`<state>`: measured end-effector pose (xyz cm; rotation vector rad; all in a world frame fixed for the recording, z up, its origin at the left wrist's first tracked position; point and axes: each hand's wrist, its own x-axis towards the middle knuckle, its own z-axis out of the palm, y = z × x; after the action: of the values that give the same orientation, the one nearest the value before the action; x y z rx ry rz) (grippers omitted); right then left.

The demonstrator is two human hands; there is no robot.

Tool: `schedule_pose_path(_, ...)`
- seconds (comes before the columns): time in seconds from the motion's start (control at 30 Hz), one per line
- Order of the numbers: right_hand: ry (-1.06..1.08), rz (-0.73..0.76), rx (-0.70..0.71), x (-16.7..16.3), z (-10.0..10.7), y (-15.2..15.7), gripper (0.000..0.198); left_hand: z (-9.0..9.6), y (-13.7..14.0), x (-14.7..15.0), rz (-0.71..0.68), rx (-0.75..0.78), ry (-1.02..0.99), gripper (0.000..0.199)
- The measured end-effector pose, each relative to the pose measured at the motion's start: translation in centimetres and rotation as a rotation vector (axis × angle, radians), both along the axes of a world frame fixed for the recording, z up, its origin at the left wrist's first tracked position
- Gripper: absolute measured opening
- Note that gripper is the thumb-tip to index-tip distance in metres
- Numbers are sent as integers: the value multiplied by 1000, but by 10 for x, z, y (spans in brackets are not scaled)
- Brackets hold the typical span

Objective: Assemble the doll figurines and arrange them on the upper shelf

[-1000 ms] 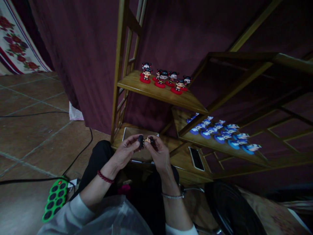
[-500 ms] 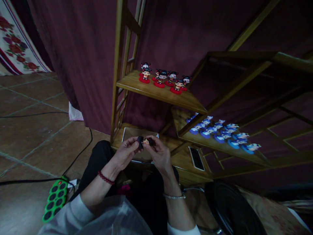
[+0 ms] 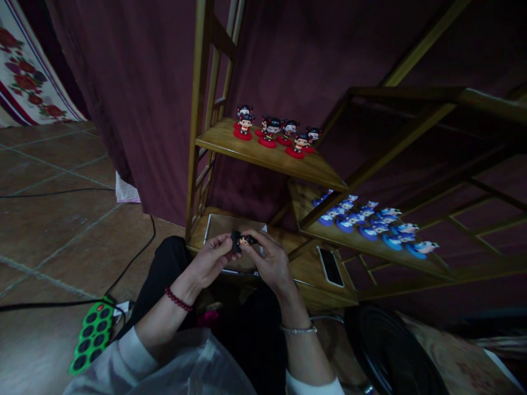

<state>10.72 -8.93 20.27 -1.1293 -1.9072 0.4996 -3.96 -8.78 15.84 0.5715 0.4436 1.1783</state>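
Observation:
My left hand (image 3: 213,259) pinches a dark round base (image 3: 235,242) between thumb and fingers. From the other side my right hand (image 3: 272,262) grips a small black-haired figurine (image 3: 246,240) by its head end. The figurine lies sideways, its foot end against the base; whether the two are joined I cannot tell. Both hands are above an open box (image 3: 214,224) on the lowest shelf, which they partly cover.
Several figurines on red bases (image 3: 273,131) stand on the upper shelf (image 3: 263,159). Blue-and-white figurines (image 3: 370,226) fill the middle shelf at right. A phone (image 3: 330,266) lies on the lower board. A green power strip (image 3: 91,336) with cables rests on the floor at left.
My right hand has shifted slightly and its wrist has swung a little to the right. The figurine has turned slightly against the base. My left hand has hardly moved.

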Motion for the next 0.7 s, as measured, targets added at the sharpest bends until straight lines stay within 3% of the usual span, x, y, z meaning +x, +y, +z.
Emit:
schedule_pose_path(0.47,-10,39,-39,2,4,2,35,-1,2,1,-23,-16,-66,34)
schedule_pose_path(0.7,11,9,-37,0,4,5,28,-2,1,2,-6,15,-58,37)
